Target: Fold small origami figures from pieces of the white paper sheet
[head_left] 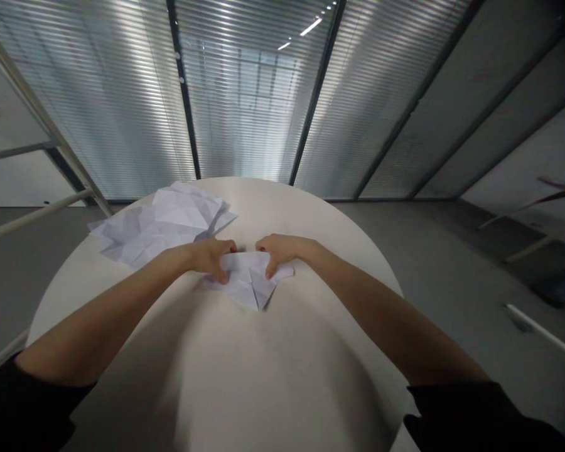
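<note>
A folded sheet of white paper (pixel 249 279) lies on the round white table (pixel 245 370) in front of me, its pointed end toward me. My left hand (pixel 211 257) grips its left side, thumb on top and fingers curled behind the far edge. On the other side, my right hand (pixel 280 251) holds the paper the same way, with the thumb pressing the upper face. Creases run across the middle of the sheet. The undersides of the fingers are partly hidden by the paper.
A heap of creased white papers (pixel 164 220) spreads over the table's back left, close to my left forearm. Pale metal rails (pixel 37 216) stand at the left. Beyond the table is a glass partition with blinds (pixel 245 107). Blurred furniture legs (pixel 541 245) show at the right.
</note>
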Tool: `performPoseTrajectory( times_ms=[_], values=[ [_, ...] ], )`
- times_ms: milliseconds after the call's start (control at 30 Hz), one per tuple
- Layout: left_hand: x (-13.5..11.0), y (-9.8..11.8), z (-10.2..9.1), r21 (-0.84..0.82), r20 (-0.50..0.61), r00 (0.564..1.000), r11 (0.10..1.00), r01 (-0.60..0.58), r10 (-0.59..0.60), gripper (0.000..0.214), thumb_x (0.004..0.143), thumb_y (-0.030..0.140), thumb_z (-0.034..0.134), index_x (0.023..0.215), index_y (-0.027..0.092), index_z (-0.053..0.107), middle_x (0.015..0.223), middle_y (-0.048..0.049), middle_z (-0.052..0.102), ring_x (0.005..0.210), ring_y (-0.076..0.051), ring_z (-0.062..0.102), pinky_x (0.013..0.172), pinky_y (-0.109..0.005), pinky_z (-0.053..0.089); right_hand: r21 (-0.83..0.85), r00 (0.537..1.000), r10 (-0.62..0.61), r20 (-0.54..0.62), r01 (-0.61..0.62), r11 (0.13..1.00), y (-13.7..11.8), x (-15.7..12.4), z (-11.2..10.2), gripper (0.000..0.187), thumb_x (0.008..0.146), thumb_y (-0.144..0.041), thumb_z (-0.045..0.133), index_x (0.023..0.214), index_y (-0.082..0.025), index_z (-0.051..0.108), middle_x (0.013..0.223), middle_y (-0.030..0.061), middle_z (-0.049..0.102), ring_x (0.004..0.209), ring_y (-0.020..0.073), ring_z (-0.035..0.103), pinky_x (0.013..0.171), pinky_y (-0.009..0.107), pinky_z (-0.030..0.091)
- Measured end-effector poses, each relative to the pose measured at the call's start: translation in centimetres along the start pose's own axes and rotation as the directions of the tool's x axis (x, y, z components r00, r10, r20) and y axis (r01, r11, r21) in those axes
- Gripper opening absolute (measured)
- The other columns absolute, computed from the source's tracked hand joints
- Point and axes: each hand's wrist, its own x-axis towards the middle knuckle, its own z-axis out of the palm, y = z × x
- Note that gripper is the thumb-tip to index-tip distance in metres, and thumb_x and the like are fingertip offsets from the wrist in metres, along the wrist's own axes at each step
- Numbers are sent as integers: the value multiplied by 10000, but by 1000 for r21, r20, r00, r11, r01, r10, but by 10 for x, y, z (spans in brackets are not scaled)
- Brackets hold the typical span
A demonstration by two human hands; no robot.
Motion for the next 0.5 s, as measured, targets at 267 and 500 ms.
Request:
performPoseTrajectory(
  times_ms=[267, 500],
  values=[
    [-11, 12, -14, 176, -187, 977, 982, -73, 106, 137, 730, 312, 599, 755, 188, 652, 750, -17, 661, 706, -184, 594, 603, -263, 381, -256, 958, 18, -286, -94, 962, -22, -28, -23, 91, 740, -235, 676, 803, -182, 636, 805, 44, 670, 731, 190, 576, 574, 273, 309],
    [-52, 26, 7, 560, -584, 700, 828, -18, 410, 243, 871, 85, 406, 760, 157, 609, 806, -91, 609, 791, -219, 548, 704, -357, 407, -491, 771, -234, -593, -116, 863, -42, -73, 12, 332, 951, -119, 305, 847, -171, 616, 794, 91, 625, 781, 210, 522, 676, 344, 330]
  ],
)
